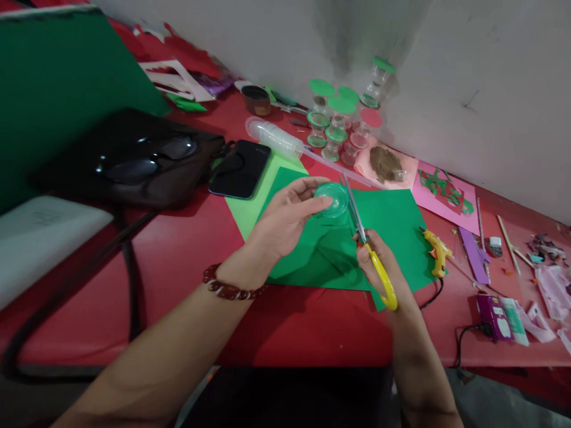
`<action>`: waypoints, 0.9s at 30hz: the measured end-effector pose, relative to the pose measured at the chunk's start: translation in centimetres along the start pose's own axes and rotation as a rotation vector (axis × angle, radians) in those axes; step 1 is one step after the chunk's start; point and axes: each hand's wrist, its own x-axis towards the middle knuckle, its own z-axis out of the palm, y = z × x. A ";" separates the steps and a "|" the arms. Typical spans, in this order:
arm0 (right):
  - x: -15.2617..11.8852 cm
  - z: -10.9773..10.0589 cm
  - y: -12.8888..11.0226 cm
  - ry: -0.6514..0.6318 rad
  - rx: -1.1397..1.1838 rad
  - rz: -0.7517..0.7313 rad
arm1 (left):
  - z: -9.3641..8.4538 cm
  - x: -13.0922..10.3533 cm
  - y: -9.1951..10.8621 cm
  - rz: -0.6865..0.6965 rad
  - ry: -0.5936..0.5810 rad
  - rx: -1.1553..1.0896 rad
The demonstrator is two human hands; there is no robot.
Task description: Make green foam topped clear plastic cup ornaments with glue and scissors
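Observation:
In the head view, my left hand (pixel 285 217) grips a small clear plastic cup (pixel 332 201) with green at its rim, thumb across it. My right hand (pixel 379 258) is closed on yellow-handled scissors (pixel 381 276), whose blades point up and away along the cup's right edge. Whether the blades touch the green rim, I cannot tell. Beneath both hands lie sheets of green paper (pixel 392 217) on the red table (pixel 187 238).
Behind stand several cup pairs with green discs (pixel 341 106). A phone (pixel 243 168) and a black bag (pixel 89 160) with glasses lie left. At right are a yellow glue gun (pixel 439 252), a purple box (pixel 494 318) and paper scraps. Stacked clear cups (pixel 276 137) lie behind the phone.

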 end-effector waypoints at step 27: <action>0.2 -0.5 0.2 0.108 -0.167 0.107 | -0.3 0.1 0.5 -0.006 0.017 -0.029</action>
